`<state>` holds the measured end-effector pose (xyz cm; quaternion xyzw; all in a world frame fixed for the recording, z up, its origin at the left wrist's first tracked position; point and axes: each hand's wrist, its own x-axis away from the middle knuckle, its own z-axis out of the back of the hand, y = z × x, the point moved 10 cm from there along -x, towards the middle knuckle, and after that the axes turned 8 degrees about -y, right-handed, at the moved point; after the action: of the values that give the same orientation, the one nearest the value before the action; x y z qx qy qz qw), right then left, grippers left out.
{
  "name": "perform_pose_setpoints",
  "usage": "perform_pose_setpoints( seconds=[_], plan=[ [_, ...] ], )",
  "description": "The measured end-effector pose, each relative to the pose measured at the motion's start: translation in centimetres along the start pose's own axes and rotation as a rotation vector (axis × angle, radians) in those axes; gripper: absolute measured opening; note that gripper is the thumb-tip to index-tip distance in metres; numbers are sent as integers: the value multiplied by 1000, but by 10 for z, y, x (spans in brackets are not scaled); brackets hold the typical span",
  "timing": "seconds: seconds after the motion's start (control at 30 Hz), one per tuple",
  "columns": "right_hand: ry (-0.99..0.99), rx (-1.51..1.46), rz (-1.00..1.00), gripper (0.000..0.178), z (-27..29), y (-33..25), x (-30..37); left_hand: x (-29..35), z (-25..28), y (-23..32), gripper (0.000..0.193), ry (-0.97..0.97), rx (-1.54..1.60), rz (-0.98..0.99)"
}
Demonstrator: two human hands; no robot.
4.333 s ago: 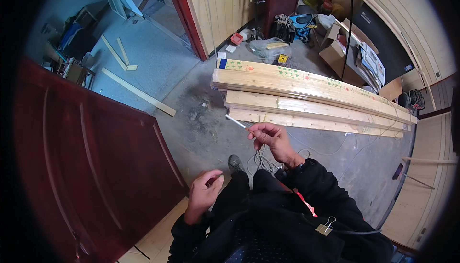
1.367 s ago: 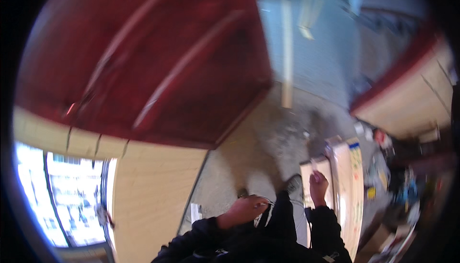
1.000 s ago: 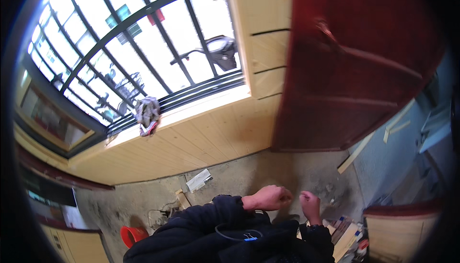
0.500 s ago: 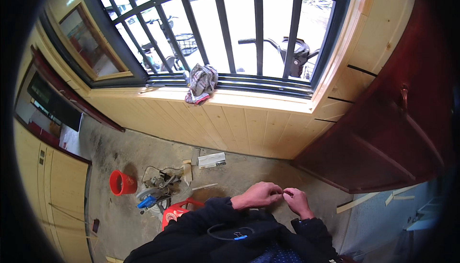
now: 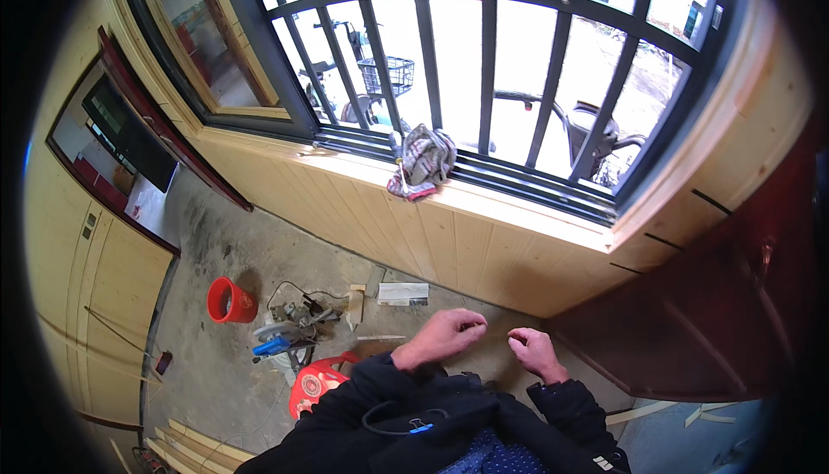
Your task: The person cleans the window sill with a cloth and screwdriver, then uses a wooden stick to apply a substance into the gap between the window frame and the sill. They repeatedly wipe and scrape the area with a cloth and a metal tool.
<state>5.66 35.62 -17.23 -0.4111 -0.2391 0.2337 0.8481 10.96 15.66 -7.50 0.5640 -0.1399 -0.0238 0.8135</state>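
In front of my torso, my left hand [image 5: 442, 336] is closed, with the thumb pressed toward curled fingers. A short gap away, my right hand [image 5: 537, 355] also has its fingers bent inward, fingertips toward the left hand. Anything between the fingers of either hand is too small or hidden to make out. Both hands are in the air over the concrete floor [image 5: 211, 237]. Beneath and left of my left forearm is a red plastic stool [image 5: 313, 382]. A black cord with a blue clip [image 5: 420, 426] lies against my dark jacket.
A saw with a blue handle [image 5: 273, 346] stands on the floor beside a red bucket [image 5: 231, 301]. Wood strips [image 5: 194, 448] lie at lower left. A crumpled cloth [image 5: 428, 156] rests on the sill of the barred window. A dark red panel [image 5: 682, 319] stands at right.
My hands have moved apart; before, their fingertips nearly met. The view has turned, so the window and floor things sit differently in the picture.
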Motion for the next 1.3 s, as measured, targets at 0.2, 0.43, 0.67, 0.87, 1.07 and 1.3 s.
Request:
perform_pose_setpoints(
  seconds=[0.2,0.43,0.67,0.87,1.07,1.3],
  plan=[
    [-61,52,11,27,-10,-54,-77,-11,152,-17,21,328,7,-60],
    [-50,46,165,22,-7,-131,-134,-29,281,-19,20,591,-57,-136],
    [-55,-16,301,19,12,-169,-153,-78,344,-1,39,646,-521,-156],
    [-27,-65,435,17,36,-187,-176,-124,334,12,51,520,-931,-185],
    [-20,-59,423,16,41,-199,-187,-149,329,9,46,401,-1012,-235],
    [92,7,405,16,38,-225,-205,-146,337,15,42,274,-1185,-411]
  ],
)
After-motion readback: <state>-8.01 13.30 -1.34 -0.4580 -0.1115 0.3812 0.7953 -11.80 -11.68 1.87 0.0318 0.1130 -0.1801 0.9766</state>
